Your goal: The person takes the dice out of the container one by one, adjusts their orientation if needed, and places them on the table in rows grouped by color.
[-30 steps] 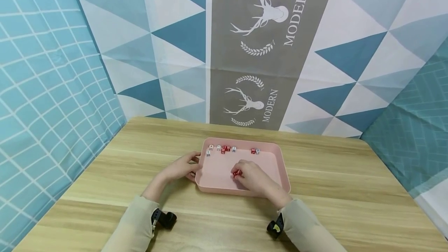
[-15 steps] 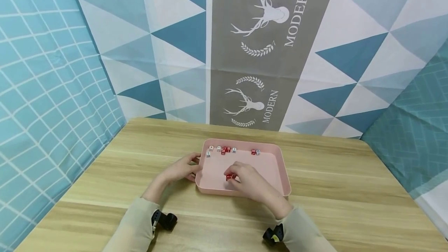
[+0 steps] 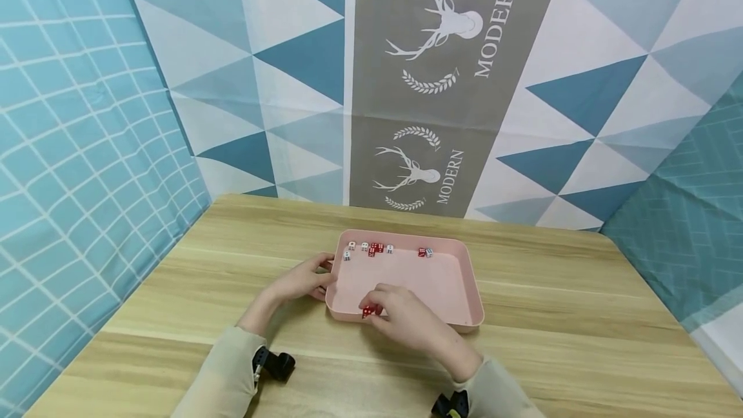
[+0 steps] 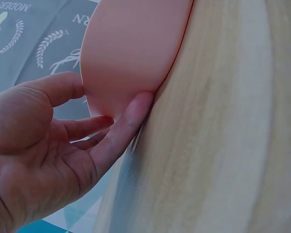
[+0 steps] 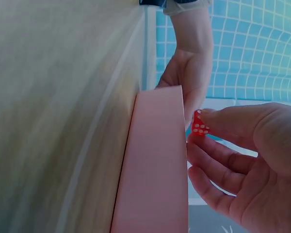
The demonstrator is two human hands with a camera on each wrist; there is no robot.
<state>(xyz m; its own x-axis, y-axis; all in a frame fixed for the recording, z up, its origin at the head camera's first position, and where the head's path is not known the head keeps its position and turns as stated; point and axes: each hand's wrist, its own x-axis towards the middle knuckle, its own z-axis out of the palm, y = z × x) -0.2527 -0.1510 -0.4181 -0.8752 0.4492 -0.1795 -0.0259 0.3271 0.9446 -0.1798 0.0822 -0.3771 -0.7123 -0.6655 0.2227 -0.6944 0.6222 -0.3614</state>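
My right hand (image 3: 400, 316) pinches a red die (image 5: 200, 124) with white pips between thumb and forefinger, held by the near rim of a pink tray (image 3: 473, 282). Its other fingers bend beside the rim in the right wrist view. At the tray's left end my left hand (image 3: 298, 279) grips the wall, with fingertips (image 4: 140, 102) against the outer side. Along the back left of the tray lie white dice (image 3: 351, 246) and a cluster of red dice (image 3: 373, 251). Farther right, a red die (image 3: 422, 252) sits beside a white die (image 3: 429, 253).
The tray stands on a wooden table (image 3: 540, 315). A patterned cloth (image 3: 296, 82) hangs behind it, with a blue grid cloth (image 3: 75, 166) at the left. Each wrist wears a black camera (image 3: 278, 366).
My right hand has moved left and toward the near rim, carrying the red die with it. My left hand keeps its place on the tray, and the other dice lie as before.
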